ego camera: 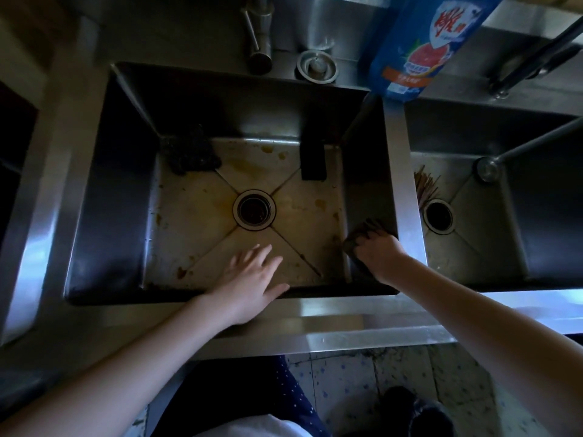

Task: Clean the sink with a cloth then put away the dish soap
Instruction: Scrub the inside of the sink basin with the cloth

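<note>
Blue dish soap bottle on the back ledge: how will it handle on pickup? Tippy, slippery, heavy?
The dish soap bottle looks tall over a small base on the ledge, so a high push would probably tip it. Its glossy plastic may be slick to grip. Fill level isn't visible, so weight is uncertain.

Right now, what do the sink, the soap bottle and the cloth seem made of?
The sink looks like brushed stainless steel: grey, dull reflections on its walls. The dish soap bottle seems glossy blue plastic with a printed label. The cloth, gripped by the right hand, looks like dark soft fabric, bunched; its weave is too dim to tell.
</note>
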{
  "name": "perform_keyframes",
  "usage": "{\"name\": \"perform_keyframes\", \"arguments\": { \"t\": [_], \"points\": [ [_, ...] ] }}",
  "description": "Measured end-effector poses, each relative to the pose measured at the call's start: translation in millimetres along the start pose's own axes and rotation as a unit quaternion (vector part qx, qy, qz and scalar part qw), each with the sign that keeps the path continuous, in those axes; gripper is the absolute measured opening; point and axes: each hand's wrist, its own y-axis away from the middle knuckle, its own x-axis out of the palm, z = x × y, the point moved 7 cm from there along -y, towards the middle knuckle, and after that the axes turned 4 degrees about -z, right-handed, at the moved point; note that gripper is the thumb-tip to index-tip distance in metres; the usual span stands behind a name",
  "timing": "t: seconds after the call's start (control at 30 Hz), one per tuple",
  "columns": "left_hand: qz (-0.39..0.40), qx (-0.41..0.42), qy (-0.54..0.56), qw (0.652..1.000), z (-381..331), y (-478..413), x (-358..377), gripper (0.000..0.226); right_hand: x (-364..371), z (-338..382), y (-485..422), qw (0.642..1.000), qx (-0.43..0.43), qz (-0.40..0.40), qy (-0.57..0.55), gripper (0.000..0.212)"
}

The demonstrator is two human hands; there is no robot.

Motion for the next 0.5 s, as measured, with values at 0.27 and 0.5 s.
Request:
{"name": "perform_keyframes", "arguments": {
  "t": [0.27,0.5],
  "points": [
    [-0.051,0.038,-0.012,0.998,-12,11,2,0.054,5,3,6,1.000,0.004,-0.020,-0.015,0.044],
    [-0.061,0.041,-0.016,0.997,-14,18,13,0.058,8,8,12,1.000,0.003,-0.021,0.001,0.043]
  ]
}}
